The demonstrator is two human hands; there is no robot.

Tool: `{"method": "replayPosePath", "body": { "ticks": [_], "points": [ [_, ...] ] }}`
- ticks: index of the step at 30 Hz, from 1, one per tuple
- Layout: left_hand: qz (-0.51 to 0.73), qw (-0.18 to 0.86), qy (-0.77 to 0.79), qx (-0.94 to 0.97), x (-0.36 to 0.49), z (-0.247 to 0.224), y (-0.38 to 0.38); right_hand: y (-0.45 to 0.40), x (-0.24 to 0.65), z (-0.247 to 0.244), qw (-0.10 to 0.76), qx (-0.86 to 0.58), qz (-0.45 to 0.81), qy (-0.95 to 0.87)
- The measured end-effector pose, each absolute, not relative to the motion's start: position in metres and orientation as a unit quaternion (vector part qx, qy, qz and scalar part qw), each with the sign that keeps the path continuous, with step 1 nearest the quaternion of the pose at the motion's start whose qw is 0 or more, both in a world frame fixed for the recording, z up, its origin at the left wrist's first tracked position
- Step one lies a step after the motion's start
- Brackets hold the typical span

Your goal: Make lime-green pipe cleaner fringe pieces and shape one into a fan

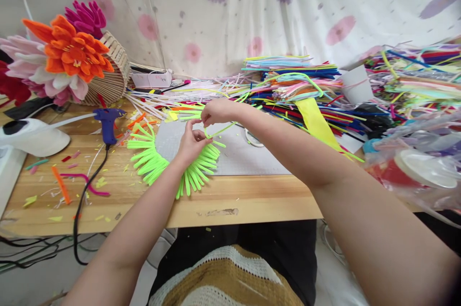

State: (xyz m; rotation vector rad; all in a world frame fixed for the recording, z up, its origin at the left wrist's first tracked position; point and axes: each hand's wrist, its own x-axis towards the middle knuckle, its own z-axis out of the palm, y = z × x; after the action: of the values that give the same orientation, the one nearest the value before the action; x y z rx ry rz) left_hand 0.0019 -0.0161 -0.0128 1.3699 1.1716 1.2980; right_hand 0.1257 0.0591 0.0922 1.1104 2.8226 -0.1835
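A fringe of bright green pipe-cleaner loops (153,159) curves across the left part of a grey cutting mat (252,154) and over its front edge. My left hand (190,142) is above the fringe, its thumb and fingers pinched on a green pipe cleaner (224,129). Just above and to the right, my right hand (216,111) is closed with bent fingers on the same thin green strand, which loops between the hands. The fingertips of the right hand are partly hidden.
A blue glue gun (108,123) with a black cord stands at the left, near a basket of fuzzy flowers (77,54). Pipe-cleaner bundles (298,80) fill the back right. Scraps litter the wooden table (252,200). A plastic-wrapped cup (425,169) is at the right.
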Motion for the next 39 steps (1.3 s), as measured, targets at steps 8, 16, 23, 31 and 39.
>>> {"method": "replayPosePath", "body": {
  "ticks": [8, 16, 23, 31, 39],
  "points": [
    [0.510, 0.422, 0.481, 0.574, 0.003, -0.018, -0.011, 0.052, 0.146, 0.102, -0.112, 0.311, 0.101, 0.938],
    [0.558, 0.486, 0.461, 0.489, 0.001, -0.013, -0.009, 0.002, 0.151, 0.037, -0.303, 0.509, -0.169, 0.788],
    [0.553, 0.480, 0.459, 0.504, 0.005, -0.016, -0.010, 0.006, 0.138, -0.006, -0.392, 0.522, -0.300, 0.696],
    [0.550, 0.506, 0.464, 0.475, 0.003, -0.011, -0.012, -0.003, 0.129, -0.013, -0.417, 0.535, -0.207, 0.705],
    [0.539, 0.545, 0.465, 0.443, 0.004, -0.004, -0.015, -0.004, 0.126, -0.019, -0.434, 0.537, -0.216, 0.691]
  ]
}}
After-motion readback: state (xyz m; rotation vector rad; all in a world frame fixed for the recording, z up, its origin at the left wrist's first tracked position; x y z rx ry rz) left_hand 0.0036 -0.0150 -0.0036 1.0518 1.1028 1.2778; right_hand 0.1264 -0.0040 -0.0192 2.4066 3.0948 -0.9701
